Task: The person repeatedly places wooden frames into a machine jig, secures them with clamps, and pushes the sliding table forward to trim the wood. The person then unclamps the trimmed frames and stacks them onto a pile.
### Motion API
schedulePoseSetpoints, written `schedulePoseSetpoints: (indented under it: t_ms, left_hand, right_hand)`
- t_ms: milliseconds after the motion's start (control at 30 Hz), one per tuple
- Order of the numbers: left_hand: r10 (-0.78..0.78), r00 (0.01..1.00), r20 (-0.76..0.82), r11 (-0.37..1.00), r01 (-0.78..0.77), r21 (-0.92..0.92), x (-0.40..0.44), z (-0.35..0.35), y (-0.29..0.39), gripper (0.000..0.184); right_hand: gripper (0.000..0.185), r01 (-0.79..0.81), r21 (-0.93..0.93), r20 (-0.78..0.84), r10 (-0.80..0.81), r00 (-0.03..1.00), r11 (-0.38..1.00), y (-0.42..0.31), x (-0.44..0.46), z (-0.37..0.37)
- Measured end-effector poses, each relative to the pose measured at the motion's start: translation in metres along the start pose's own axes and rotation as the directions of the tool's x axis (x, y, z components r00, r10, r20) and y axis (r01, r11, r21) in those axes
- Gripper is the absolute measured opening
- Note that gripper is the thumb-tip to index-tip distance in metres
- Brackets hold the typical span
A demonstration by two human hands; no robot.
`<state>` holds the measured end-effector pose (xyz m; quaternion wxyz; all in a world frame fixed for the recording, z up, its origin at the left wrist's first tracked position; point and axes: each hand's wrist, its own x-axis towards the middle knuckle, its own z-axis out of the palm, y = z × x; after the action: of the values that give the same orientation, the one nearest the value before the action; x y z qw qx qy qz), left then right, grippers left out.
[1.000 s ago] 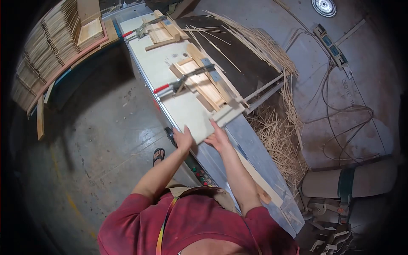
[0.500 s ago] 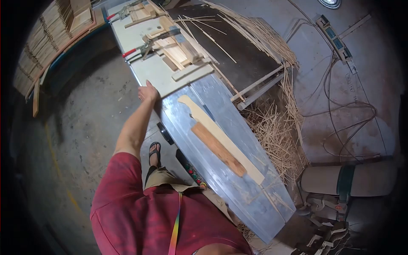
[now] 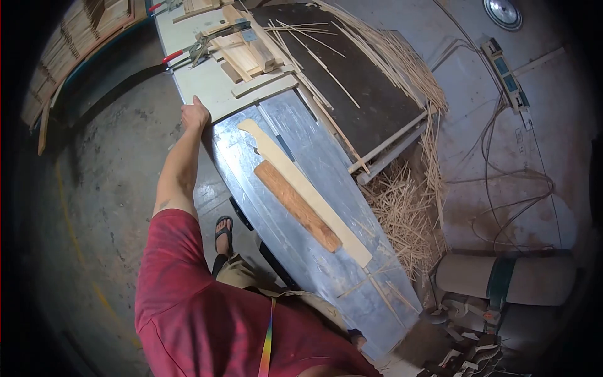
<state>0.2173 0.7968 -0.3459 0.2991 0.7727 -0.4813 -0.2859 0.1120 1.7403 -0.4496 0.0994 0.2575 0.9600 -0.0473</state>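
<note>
My left hand [image 3: 196, 116] steadies, I judge, the white board's [image 3: 202, 87] near left corner; finger closure unconfirmed, right hand unseen. Control calls for level pressure.

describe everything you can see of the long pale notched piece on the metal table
The pale piece is long, thin and flat, smooth and light like wood. Its far end is rounded and hooked, with a small notch just below on the left edge; the near end is cut straight. It lies flat and slantwise on the metal table. The brown piece lies close along its left side. No hand touches it.
</note>
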Motion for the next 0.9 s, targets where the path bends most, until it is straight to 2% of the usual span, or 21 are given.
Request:
schedulePoseSetpoints:
  t_ms: [167, 333, 433, 533, 600, 733, 867, 900]
  left_hand:
    - [0.003, 1.000, -0.025, 1.000, -0.003, -0.007, -0.006, -0.008, -0.001, 0.076]
    - [0.014, 1.000, -0.024, 1.000, -0.014, -0.013, -0.009, -0.009, -0.001, 0.076]
    - [0.032, 0.998, -0.054, 0.999, -0.034, -0.024, -0.009, -0.008, -0.006, 0.077]
    - [0.043, 0.996, -0.074, 0.998, -0.046, -0.036, -0.002, -0.002, -0.004, 0.078]
    - [0.043, 0.997, -0.072, 0.999, -0.044, -0.024, 0.001, 0.001, -0.011, 0.079]
    - [0.048, 0.994, -0.097, 0.999, -0.046, 0.023, 0.017, 0.011, -0.016, 0.081]
    - [0.058, 0.997, -0.053, 0.996, -0.054, 0.071, 0.021, 0.012, -0.017, 0.083]
    - [0.050, 0.998, -0.044, 0.996, -0.046, 0.078, 0.025, 0.012, -0.017, 0.085]
  right_hand:
    - [0.020, -0.146, -0.103, -0.216, 0.122, 0.969, 0.984, 0.009, 0.040, 0.051]
    - [0.019, -0.306, -0.152, -0.399, 0.225, 0.889, 0.940, 0.013, 0.062, 0.098]
    - [0.018, -0.376, -0.153, -0.562, 0.232, 0.794, 0.914, 0.018, 0.075, 0.120]
    - [0.019, -0.423, -0.108, -0.747, 0.207, 0.632, 0.900, 0.025, 0.092, 0.145]
    - [0.018, -0.406, -0.141, -0.752, 0.170, 0.637, 0.903, 0.040, 0.107, 0.143]
    - [0.017, -0.334, -0.236, -0.731, 0.059, 0.680, 0.913, 0.021, 0.079, 0.134]
    - [0.017, -0.353, -0.307, -0.686, 0.051, 0.726, 0.884, 0.033, 0.051, 0.109]
    - [0.021, -0.300, -0.335, -0.484, 0.110, 0.868, 0.893, 0.038, 0.053, 0.097]
